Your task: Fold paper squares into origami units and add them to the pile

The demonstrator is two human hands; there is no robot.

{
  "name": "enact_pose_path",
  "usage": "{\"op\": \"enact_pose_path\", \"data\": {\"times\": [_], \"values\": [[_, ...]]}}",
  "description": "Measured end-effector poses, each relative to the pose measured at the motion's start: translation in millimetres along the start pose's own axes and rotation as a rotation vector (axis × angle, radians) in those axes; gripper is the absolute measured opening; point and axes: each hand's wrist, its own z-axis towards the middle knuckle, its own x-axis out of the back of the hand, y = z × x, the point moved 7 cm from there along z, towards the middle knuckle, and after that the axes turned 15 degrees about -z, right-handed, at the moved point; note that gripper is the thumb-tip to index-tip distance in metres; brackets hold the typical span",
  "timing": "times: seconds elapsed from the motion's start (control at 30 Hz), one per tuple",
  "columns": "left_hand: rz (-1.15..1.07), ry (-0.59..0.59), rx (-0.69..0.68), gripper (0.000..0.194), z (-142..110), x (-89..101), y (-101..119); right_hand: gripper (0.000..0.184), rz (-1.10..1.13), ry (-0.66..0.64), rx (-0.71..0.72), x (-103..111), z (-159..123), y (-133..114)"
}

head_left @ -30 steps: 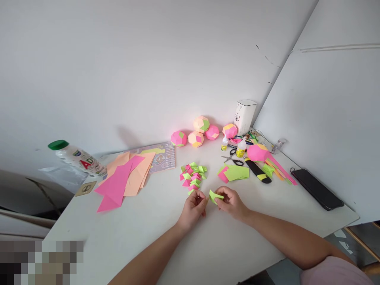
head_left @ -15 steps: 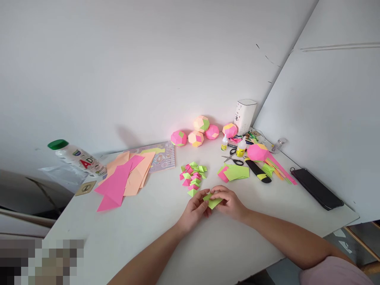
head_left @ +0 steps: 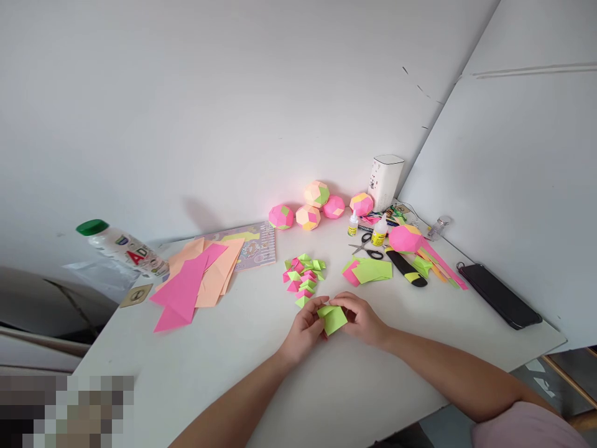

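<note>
A small piece of green paper (head_left: 333, 321) is held between my two hands, low over the front of the table. My left hand (head_left: 304, 328) pinches its left side, with the fingers partly behind it. On the other side, my right hand (head_left: 362, 319) has its fingers closed at the paper's upper right edge. Just beyond my hands lies a cluster of small folded paper pieces (head_left: 305, 279) in green and pink. To its right rests a stack of flat green paper (head_left: 373, 270) with a pink piece beside it.
Several faceted paper balls (head_left: 280, 216) sit near the wall. Scissors (head_left: 368, 249), glue bottles (head_left: 379, 233), a cutter (head_left: 407, 269) and a black case (head_left: 500, 295) lie to the right. Large pink sheets (head_left: 185, 297) and a green-capped bottle (head_left: 125, 249) are at the left.
The green paper has turned so that more of its face shows. My right fingers have drawn back from over it toward its edge. My left hand has barely moved.
</note>
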Motion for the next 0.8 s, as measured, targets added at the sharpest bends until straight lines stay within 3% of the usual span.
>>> {"op": "enact_pose_path", "data": {"times": [0.27, 0.6, 0.8], "values": [[-0.027, -0.037, -0.007, 0.038, 0.3, -1.7, -0.3, 0.032, 0.022, 0.014, 0.012, -1.2, 0.3, -2.3], [0.072, 0.062, 0.005, 0.039, 4.8, 7.9, -8.1, 0.028, -0.059, 0.012, 0.027, 0.0, 2.3, -7.1], [0.079, 0.099, -0.034, 0.038, 4.9, 9.0, -4.7, 0.027, 0.094, -0.003, -0.018, 6.6, 0.6, -9.4]]}}
